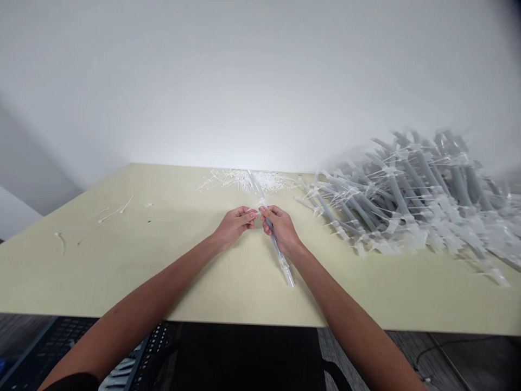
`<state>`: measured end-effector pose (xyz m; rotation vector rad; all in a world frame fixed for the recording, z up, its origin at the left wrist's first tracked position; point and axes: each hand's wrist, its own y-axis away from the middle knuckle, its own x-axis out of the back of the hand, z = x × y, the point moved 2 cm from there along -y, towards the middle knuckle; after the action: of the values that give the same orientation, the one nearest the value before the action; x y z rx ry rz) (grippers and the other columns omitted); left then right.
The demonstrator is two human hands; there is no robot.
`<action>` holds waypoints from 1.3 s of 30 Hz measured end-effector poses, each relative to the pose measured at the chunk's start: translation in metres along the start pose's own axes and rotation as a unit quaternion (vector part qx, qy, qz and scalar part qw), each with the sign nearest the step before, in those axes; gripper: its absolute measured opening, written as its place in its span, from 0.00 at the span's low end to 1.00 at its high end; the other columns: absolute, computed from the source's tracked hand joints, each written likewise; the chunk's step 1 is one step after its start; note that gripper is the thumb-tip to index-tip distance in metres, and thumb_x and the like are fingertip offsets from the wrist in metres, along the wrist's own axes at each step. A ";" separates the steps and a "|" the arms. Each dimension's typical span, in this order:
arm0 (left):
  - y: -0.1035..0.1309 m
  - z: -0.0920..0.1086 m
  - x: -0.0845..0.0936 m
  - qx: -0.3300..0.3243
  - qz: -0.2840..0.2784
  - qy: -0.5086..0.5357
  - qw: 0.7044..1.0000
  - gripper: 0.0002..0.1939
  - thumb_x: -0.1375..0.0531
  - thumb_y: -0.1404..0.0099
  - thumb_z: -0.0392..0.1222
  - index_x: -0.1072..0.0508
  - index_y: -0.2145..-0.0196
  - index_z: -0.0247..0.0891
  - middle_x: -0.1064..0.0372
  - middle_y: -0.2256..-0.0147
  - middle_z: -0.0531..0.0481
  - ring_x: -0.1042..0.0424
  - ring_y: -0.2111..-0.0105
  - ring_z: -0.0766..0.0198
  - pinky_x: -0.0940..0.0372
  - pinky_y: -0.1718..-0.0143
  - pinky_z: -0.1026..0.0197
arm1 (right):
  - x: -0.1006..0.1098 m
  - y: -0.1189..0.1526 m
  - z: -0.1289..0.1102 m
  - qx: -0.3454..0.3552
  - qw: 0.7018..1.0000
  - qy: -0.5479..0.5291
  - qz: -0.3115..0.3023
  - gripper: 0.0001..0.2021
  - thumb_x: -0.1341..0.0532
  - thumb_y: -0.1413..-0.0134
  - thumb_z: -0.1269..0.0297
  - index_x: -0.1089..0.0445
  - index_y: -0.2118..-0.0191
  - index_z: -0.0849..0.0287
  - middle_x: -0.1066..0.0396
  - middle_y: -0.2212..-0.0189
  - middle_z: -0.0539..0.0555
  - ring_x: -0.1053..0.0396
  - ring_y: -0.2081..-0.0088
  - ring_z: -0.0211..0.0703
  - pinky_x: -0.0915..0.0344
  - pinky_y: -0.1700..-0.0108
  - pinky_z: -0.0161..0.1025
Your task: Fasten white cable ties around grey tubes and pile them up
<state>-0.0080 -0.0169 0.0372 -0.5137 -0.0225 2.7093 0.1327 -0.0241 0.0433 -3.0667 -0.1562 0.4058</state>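
Note:
My right hand is closed around a slim grey tube with clear plastic at its ends. The tube slants over the table, its near end toward me and its far end by a pile of white cable ties. Just left of the tube, my left hand is closed in a pinch, its fingertips almost meeting those of my right hand. Whatever sits between the left fingertips is too small to make out.
A large heap of similar grey tubes with clear plastic and ties covers the table's right side. Loose cable ties lie at the left. A wall rises behind the table. Below its front edge stands a dark plastic crate.

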 end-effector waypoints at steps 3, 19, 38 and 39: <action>0.000 0.001 0.000 -0.003 -0.008 0.001 1.000 0.12 0.37 0.47 0.43 0.32 0.70 0.33 0.38 0.73 0.51 0.39 0.72 0.70 0.43 0.65 0.61 | 0.000 0.000 0.000 -0.001 1.000 0.006 0.000 0.17 0.37 0.58 0.51 0.37 0.71 0.60 0.37 0.76 0.48 0.44 0.83 0.28 0.51 0.83 0.30; 0.000 -0.003 -0.001 -0.016 0.007 -0.050 0.999 0.14 0.39 0.45 0.48 0.34 0.70 0.34 0.37 0.71 0.50 0.38 0.72 0.69 0.42 0.65 0.60 | -0.002 -0.002 0.009 0.049 0.997 0.052 0.014 0.19 0.36 0.61 0.53 0.38 0.64 0.58 0.35 0.75 0.48 0.46 0.85 0.27 0.54 0.85 0.29; 0.001 0.003 -0.005 -0.045 0.076 -0.092 0.992 0.09 0.42 0.45 0.43 0.37 0.75 0.36 0.40 0.78 0.55 0.38 0.74 0.69 0.42 0.66 0.63 | 0.001 -0.004 0.006 0.071 0.989 0.114 0.066 0.19 0.39 0.58 0.51 0.36 0.63 0.58 0.35 0.77 0.47 0.44 0.86 0.29 0.52 0.86 0.30; 0.001 0.003 -0.006 -0.046 0.080 -0.094 0.991 0.08 0.42 0.45 0.43 0.37 0.75 0.36 0.40 0.78 0.55 0.38 0.74 0.69 0.42 0.66 0.63 | 0.001 -0.004 0.007 0.070 0.989 0.110 0.070 0.18 0.39 0.58 0.50 0.36 0.64 0.58 0.35 0.77 0.47 0.44 0.86 0.29 0.52 0.86 0.30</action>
<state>-0.0045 -0.0203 0.0418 -0.2945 -0.1645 2.9160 0.1313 -0.0201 0.0369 -2.9634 0.0914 0.0755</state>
